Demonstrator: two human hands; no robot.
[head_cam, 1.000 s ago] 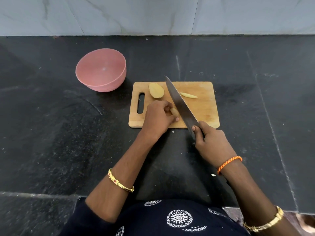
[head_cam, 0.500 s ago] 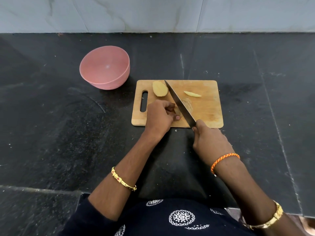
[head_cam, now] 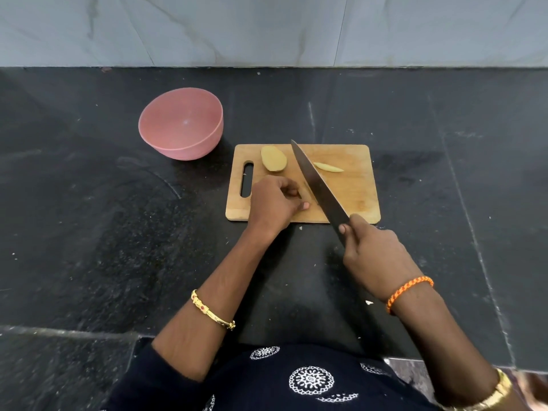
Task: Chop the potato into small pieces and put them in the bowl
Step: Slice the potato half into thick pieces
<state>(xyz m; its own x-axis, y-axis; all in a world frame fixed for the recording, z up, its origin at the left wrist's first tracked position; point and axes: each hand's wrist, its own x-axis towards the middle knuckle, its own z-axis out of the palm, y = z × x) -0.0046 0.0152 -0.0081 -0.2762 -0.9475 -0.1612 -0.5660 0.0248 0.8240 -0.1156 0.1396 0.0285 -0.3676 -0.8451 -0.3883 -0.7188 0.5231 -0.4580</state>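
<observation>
A wooden cutting board [head_cam: 353, 191] lies on the black counter. On it sit a potato half [head_cam: 273, 158] near the back left and a thin potato wedge [head_cam: 328, 167] to the right. My left hand [head_cam: 274, 203] has its fingers curled over a potato piece [head_cam: 307, 197] that is mostly hidden beneath them. My right hand [head_cam: 375, 258] grips the handle of a large knife [head_cam: 315, 180], whose blade slants across the board right beside my left fingers. The pink bowl [head_cam: 181, 123] stands empty to the board's left.
The black stone counter [head_cam: 89, 218] stretches all around, ending at a grey tiled wall [head_cam: 267, 28] behind. Small potato scraps [head_cam: 368, 302] lie on the counter near my right wrist. My dark patterned clothing fills the bottom edge.
The knife blade dropped down into the potato piece half a second ago and now rises again, its tip pointing further toward the back of the board. My left hand stays put.
</observation>
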